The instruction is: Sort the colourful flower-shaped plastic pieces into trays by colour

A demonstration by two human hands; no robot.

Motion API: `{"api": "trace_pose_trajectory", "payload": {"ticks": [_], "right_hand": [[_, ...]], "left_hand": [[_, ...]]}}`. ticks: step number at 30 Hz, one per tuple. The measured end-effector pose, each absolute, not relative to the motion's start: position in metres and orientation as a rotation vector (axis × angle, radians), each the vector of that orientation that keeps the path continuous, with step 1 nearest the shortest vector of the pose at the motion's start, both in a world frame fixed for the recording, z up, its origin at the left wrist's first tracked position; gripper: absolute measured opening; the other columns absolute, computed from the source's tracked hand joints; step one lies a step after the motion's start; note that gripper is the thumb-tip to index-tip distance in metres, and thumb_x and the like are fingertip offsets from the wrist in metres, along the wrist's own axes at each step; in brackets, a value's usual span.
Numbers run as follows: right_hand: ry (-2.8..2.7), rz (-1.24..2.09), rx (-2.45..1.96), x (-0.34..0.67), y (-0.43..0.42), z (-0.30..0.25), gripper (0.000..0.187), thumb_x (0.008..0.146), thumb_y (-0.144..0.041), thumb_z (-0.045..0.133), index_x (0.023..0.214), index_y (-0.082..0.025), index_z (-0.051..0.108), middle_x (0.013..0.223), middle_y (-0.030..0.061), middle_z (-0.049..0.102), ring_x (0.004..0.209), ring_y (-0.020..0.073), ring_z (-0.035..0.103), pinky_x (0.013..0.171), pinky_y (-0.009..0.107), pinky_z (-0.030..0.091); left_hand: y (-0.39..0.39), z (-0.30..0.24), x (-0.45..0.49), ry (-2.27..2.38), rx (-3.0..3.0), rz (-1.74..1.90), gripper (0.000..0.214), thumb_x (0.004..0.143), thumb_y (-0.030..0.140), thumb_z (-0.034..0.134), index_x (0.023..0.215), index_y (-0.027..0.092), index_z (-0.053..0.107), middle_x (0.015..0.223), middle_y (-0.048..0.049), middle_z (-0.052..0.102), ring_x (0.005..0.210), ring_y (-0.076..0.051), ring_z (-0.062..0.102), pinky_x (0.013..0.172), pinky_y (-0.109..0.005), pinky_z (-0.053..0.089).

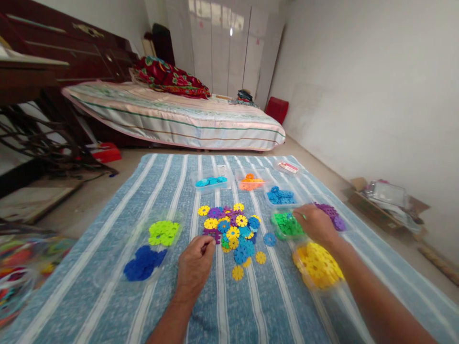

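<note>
Hands at the plastic discs on the striped cloth [107, 296].
I logged the left hand [195, 265] pinched together on a purple disc [212, 235] at the near-left edge of the mixed pile [234, 231]. The right hand [315, 223] lay on the green discs [286, 224], right of the pile; grip could not be told.

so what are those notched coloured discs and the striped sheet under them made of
Notched discs: probably hard plastic, going by the bright, even colours and the crisp moulded notches.
Striped sheet: woven cloth, matte, perhaps towelling. It has a soft, fuzzy texture and lies slightly rumpled.
</note>
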State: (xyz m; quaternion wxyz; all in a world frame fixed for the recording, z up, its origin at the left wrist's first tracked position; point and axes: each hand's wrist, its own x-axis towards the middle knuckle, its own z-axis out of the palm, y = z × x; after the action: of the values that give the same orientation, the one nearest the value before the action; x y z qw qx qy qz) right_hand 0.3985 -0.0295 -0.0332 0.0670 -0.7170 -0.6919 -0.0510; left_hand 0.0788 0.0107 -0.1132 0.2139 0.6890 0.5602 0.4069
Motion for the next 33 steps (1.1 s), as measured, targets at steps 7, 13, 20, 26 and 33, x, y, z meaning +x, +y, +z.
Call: {"api": "trace_pose_trajectory", "payload": {"ticks": [7, 13, 20, 26, 33], "right_hand": [[-2.238, -0.033, -2.31, 0.409, -0.006, -0.031, 0.025, 0.086, -0.025, 0.044, 0.096, -0.018, 0.065, 0.099, 0.0082, 0.065, 0.095, 0.0172, 0.058, 0.082, 0.025, 0.039], [-2.409, 0.031, -2.42, 0.408, 0.003, -0.029, 0.027, 0.076, -0.028, 0.057, 0.099, -0.018, 0.067, 0.103, 0.0107, 0.065, 0.104, 0.0225, 0.054, 0.087, 0.03, 0.04], [-2.46, 0.065, -2.591, 0.411, -0.011, -0.028, 0.027, 0.08, -0.029, 0.05, 0.084, -0.012, 0.071, 0.087, 0.0156, 0.069, 0.086, 0.0247, 0.064, 0.075, 0.032, 0.046], [-2.375, 0.014, -2.645, 0.406, -0.001, -0.026, 0.031, 0.087, -0.028, 0.04, 0.099, -0.017, 0.066, 0.094, 0.014, 0.069, 0.09, 0.0238, 0.065, 0.072, 0.03, 0.047], [-2.381, 0.057, -2.673, 0.402, 0.01, -0.032, 0.032, 0.083, -0.039, 0.049, 0.098, -0.017, 0.067, 0.094, 0.0141, 0.069, 0.089, 0.0252, 0.065, 0.072, 0.031, 0.048]], "left_hand": [[0.011, -0.112, 0.079, 1.557, 1.903, 1.123, 0.023, 0.077, 0.038, 0.046, 0.073, 0.021, 0.061, 0.073, 0.001, 0.064, 0.067, -0.014, 0.059, 0.066, -0.023, 0.046], [0.012, -0.111, 0.078, 1.569, 1.929, 1.125, 0.023, 0.077, 0.038, 0.046, 0.072, 0.021, 0.062, 0.074, 0.0011, 0.065, 0.067, -0.014, 0.06, 0.066, -0.023, 0.046], [0.014, -0.117, 0.077, 1.56, 1.946, 1.097, 0.024, 0.077, 0.038, 0.046, 0.075, 0.021, 0.062, 0.076, 0.0008, 0.065, 0.069, -0.014, 0.061, 0.067, -0.024, 0.046], [0.013, -0.114, 0.078, 1.542, 1.933, 1.126, 0.023, 0.077, 0.038, 0.046, 0.073, 0.021, 0.061, 0.073, 0.0008, 0.065, 0.068, -0.014, 0.061, 0.067, -0.024, 0.046], [0.013, -0.112, 0.078, 1.541, 1.923, 1.107, 0.024, 0.077, 0.038, 0.046, 0.072, 0.021, 0.062, 0.075, 0.0006, 0.065, 0.07, -0.014, 0.061, 0.068, -0.024, 0.047]]}}
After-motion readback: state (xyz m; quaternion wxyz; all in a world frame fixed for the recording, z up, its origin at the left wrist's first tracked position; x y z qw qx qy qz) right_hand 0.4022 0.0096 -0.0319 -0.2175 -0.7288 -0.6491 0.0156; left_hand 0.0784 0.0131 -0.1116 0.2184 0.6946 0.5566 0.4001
